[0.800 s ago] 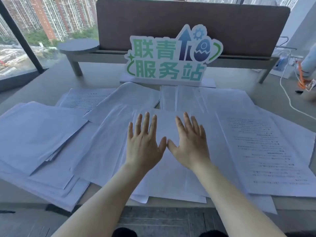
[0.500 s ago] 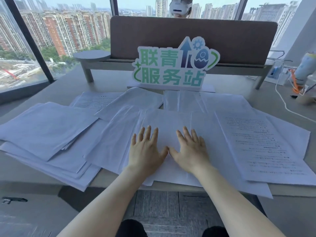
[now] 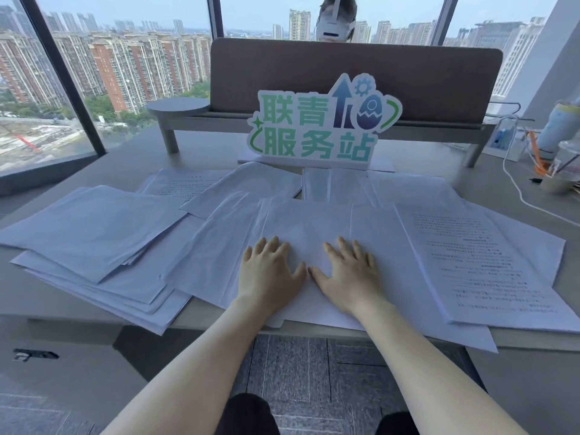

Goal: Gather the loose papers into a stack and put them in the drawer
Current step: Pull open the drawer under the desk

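Gathering step, barely begun, by the look of it: the loose white A4 paper sheets [image 3: 314, 227] lie fanned over most of the grey desk [image 3: 125, 164], from its left edge to its right, w/ several hanging over the near edge. Left hand [image 3: 270, 271] and right hand [image 3: 348, 271] both rest flat, palms down, on the blank sheets at the middle of the near edge; fingers straight and spread, thumbs nearly touching, nothing gripped. A thicker slanted pile sits toward the near-left corner; a printed text page [image 3: 470, 262] lies on top toward the near-right. At the far edge, a green-and-white cut-out sign w/ Chinese characters [image 3: 323, 127] stands in front of a brown fabric divider panel [image 3: 354, 73]. No drawer in view, so can't tell where it is. Next move prob calls for sweeping the side sheets inward to the centre, then squaring the edges before lifting; the overhanging sheets could slide off if pushed carelessly.
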Demonstrator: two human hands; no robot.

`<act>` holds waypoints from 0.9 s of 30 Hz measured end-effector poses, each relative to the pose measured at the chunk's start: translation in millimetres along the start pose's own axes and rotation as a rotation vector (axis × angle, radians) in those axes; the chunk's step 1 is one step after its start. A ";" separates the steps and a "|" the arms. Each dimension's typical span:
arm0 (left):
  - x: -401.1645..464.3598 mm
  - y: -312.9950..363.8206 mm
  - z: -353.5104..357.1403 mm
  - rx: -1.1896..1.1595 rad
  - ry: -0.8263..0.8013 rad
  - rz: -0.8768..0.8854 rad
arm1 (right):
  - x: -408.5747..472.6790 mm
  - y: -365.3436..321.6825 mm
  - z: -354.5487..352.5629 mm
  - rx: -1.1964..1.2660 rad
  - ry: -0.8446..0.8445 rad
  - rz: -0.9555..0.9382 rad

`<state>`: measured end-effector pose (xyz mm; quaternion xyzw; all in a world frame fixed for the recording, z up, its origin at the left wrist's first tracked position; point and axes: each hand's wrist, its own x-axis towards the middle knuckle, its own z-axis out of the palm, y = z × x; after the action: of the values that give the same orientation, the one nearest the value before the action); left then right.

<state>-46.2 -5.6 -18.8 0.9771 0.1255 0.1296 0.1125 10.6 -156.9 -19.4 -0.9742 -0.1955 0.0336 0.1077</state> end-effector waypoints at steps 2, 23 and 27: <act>-1.1 -2.7 -2.2 -0.016 0.012 -0.008 | -3.0 -1.5 -3.4 0.037 0.026 -0.005; -106.5 -155.5 -105.1 -0.138 0.414 -0.325 | -65.4 -217.0 8.4 0.529 0.401 -0.677; -140.1 -188.8 -109.6 -0.188 0.466 -0.436 | -90.0 -258.9 38.9 0.647 0.354 -0.768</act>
<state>-248.8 154.5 5.1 0.8567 0.3413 0.3337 0.1956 -173.3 48.9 2.5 -0.7402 -0.4968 -0.1144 0.4384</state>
